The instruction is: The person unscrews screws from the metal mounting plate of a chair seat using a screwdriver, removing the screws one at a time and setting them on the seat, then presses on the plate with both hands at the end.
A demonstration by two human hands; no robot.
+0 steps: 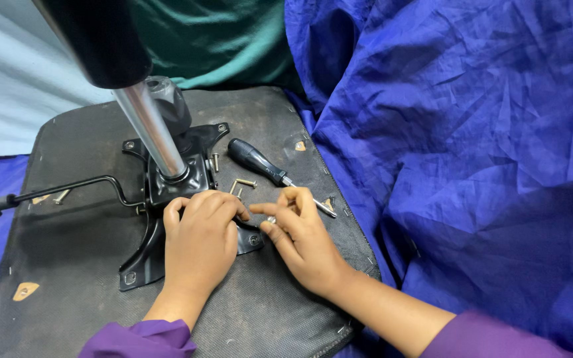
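**Small fastener pinched beside the chair mechanism plate**

An upturned black fabric-covered chair seat base (67,265) is seen lying on blue cloth (472,166). A black metal mechanism plate (147,258) with a chrome gas cylinder (150,132) is mounted on it. The left hand (200,238) is laid palm-down on the near right part of the plate, fingers curled, nothing visibly gripped. A small silvery fastener (271,219), too small to be identified surely, is pinched between thumb and forefinger of the right hand (300,242), just beside the plate's near right corner. A black-handled screwdriver (260,164) and loose silver screws (216,161) are seen beyond the hands. The fastener is judged light, stiff and easily dropped; it is best held at the head by the fingertips.
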